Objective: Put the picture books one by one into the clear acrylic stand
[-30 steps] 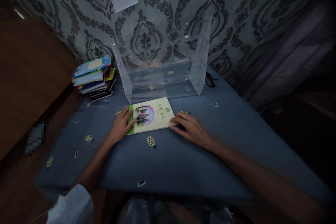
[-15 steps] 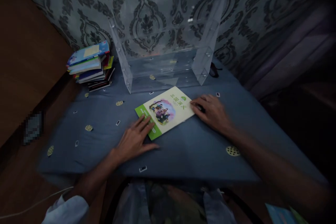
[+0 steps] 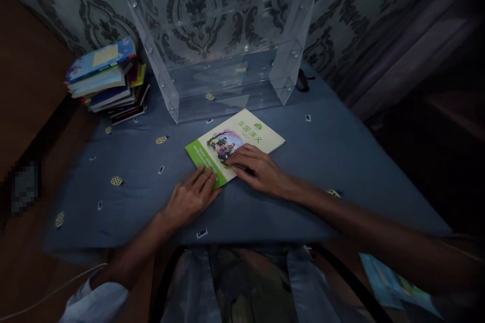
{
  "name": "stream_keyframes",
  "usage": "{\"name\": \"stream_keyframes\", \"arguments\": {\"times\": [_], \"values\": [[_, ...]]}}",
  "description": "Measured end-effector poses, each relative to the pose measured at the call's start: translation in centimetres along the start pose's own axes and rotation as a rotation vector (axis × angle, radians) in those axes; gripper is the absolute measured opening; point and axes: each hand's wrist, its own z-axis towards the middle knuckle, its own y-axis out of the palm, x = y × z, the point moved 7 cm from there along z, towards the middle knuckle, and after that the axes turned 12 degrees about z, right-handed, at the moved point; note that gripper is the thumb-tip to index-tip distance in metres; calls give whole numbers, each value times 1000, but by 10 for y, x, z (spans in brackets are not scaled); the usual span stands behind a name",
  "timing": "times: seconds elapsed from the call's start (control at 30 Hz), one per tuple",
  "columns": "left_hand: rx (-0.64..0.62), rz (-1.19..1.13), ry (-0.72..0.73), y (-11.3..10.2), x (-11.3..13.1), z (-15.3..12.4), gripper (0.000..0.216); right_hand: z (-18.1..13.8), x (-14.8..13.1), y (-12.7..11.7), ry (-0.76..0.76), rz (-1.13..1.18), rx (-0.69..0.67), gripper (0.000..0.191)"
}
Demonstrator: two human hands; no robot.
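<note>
A thin book with a cream cover and a green spine strip (image 3: 248, 136) lies flat on the blue cloth of the table (image 3: 341, 161), turned at a slant. My left hand (image 3: 191, 197) rests with fingers stretched out, its fingertips on the book's near green corner. My right hand (image 3: 257, 169) lies over the book's near edge, fingers extended and pressing on the cover. Neither hand lifts the book.
A clear acrylic shelf stand (image 3: 227, 35) stands behind the book against the patterned wall. A stack of several books (image 3: 108, 81) sits at the back left. A dark small object (image 3: 302, 81) lies right of the stand. Another book (image 3: 394, 282) shows low at the right.
My right hand has moved from the book's far right corner to its near edge. My left hand stays at the green corner. The view has shifted down and closer.
</note>
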Motion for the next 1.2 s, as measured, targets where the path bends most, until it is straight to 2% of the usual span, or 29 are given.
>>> {"name": "stream_keyframes", "arguments": {"times": [0.2,0.53,0.73,0.87,1.0,1.1,1.2], "values": [[-9,-26,6,-9,-1,8,19,-1,-5,13,-24,85,-27,24],[-175,-92,-55,-4,-9,15,20,-2,-6,11,-57,92,-1,24],[-173,-106,-70,-5,-10,15,26,-1,-12,11,-108,77,-31,22],[-123,-95,-76,-7,-7,13,29,-2,-13,13,-91,43,-80,24],[-74,-60,-57,-11,-2,10,26,-4,-18,16,-145,-27,-125,25],[-100,-87,-47,-13,-5,11,26,-4,-20,18,-168,-73,-154,25],[-183,-139,-66,-8,-17,18,24,-4,-22,19,-178,-83,-169,25]]}}
